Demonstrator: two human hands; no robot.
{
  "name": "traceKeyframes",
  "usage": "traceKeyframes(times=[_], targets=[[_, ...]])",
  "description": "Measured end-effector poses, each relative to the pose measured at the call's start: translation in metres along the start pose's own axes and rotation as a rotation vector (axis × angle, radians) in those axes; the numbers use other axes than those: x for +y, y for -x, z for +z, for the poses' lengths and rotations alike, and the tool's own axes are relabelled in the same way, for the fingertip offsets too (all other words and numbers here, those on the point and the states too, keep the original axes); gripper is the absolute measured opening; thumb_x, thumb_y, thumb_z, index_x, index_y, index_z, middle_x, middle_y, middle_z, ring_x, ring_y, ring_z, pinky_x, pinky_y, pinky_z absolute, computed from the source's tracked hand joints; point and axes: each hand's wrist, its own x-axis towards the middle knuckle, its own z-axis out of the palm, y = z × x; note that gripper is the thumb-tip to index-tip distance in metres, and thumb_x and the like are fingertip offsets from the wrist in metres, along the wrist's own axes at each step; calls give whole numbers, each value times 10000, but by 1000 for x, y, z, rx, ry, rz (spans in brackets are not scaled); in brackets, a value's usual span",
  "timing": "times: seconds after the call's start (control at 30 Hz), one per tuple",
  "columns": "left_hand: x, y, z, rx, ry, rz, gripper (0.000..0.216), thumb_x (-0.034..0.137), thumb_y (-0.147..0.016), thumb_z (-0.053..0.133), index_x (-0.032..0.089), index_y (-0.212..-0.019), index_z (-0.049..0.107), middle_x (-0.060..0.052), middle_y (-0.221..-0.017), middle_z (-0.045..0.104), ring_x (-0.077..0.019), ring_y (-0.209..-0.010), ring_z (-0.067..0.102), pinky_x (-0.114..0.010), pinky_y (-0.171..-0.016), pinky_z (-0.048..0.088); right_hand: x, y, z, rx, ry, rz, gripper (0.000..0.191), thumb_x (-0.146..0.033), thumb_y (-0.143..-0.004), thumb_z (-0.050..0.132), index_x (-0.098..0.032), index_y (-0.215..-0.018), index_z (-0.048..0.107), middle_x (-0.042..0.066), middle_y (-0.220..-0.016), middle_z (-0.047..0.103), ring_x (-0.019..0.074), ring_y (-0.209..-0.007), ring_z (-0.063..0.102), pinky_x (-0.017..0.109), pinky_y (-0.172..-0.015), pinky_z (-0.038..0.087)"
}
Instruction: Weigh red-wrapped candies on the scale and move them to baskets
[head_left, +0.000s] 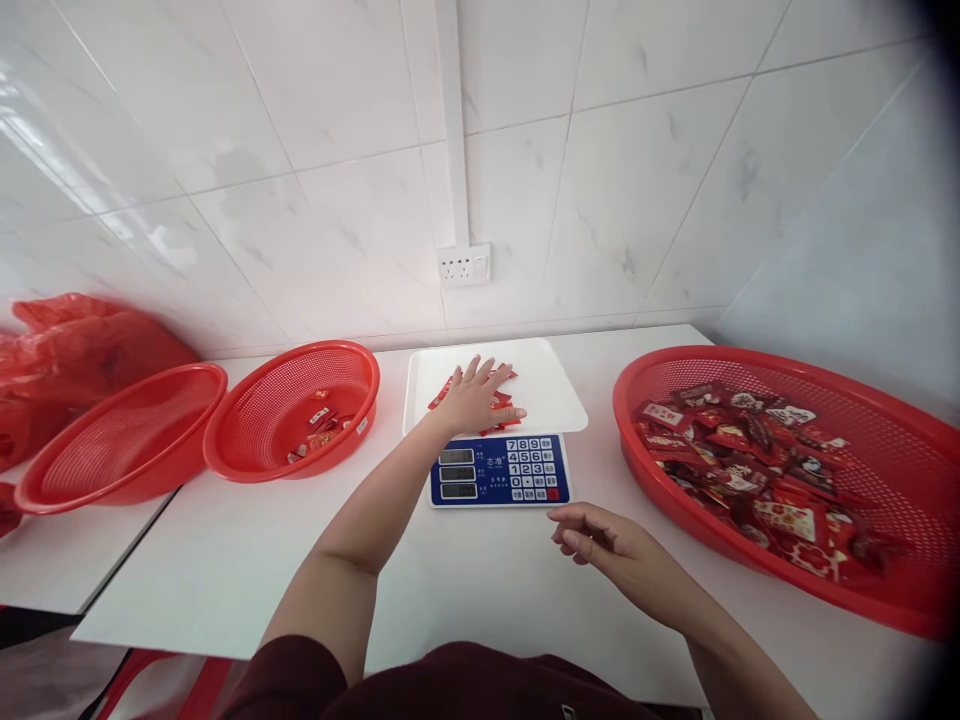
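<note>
My left hand (476,397) lies with fingers spread over several small red packets (504,398) on the white tray (551,385) of a digital scale. It partly hides the packets, and its fingers are not closed round any of them. In front of the tray, the scale's blue keypad panel (499,472) faces me; the digits on its displays are hard to read. My right hand (604,545) hovers near the panel's lower right corner, fingers loosely curled and thumb apart, with nothing visible in it.
To the right, a large red basket (637,475) holds many red-wrapped packets (750,450). On the left stand a red basket (259,440) with a few packets and another red basket (97,440). Red plastic bags (90,335) lie behind. A socket (463,265) is on the tiled wall.
</note>
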Motion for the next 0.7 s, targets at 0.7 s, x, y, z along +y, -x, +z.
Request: traceKeyframes(times=[0.7], targets=[[-31,11,-21,229,133,-65,239,384,-822,538,197,-896,667,-89,-1001,615,-265,-1052,507,-400,-899,436,10,7,-3,22,-23,29,439,-565,-788,535,-211,-1041,598,57,-864,609,191,-804,563,339,-757,486]])
